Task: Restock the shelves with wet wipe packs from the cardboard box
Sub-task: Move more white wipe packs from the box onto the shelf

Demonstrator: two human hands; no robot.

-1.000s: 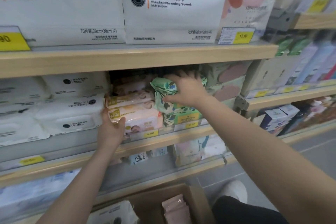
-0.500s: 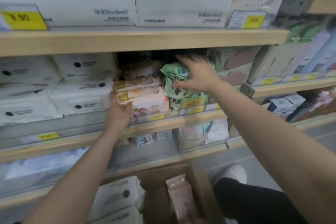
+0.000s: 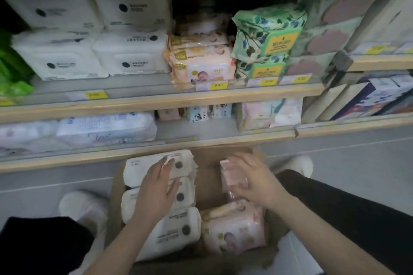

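My left fingers (image 3: 166, 164) lying flat and relaxed on white wet wipe packs (image 3: 156, 169), my right hand (image 3: 248, 179) curling around a pink pack (image 3: 232, 174), both inside the cardboard box (image 3: 207, 185) sitting on the floor below stocked shelves (image 3: 156, 105).

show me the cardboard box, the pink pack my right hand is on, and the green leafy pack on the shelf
cardboard box (image 3: 207, 156): head view, far inner wall.
pink pack (image 3: 231, 176): head view, upper face.
green leafy pack (image 3: 266, 29): head view, front face.

Yellow price tag (image 3: 218, 85) reading 9.90 (under the baby wipe packs (image 3: 202, 67)), other labels too blurred
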